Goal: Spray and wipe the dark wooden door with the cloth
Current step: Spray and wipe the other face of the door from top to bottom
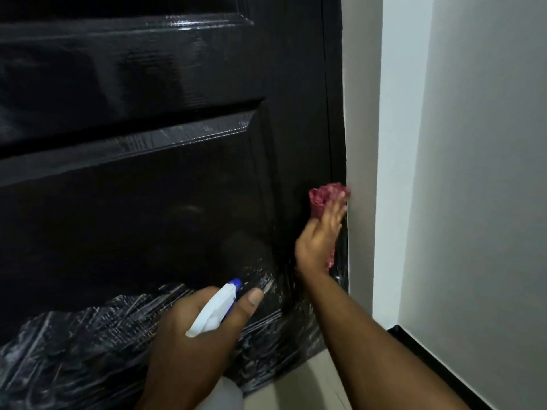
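The right hand presses the red cloth on the dark door with straight fingers. It is at the door's right edge, touching the white wall, with lots of door free to the left. Lower down, the left hand grips the spray bottle. The bottle is tilted, with its tip pointing up and right at the door.

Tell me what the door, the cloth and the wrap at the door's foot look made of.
Door: seemingly wood, dark glossy finish; grain lines and sharp reflections. Cloth: soft red textile, crumpled, fuzzy. Wrap: thin clear plastic film, likely; crinkled, shiny streaks.
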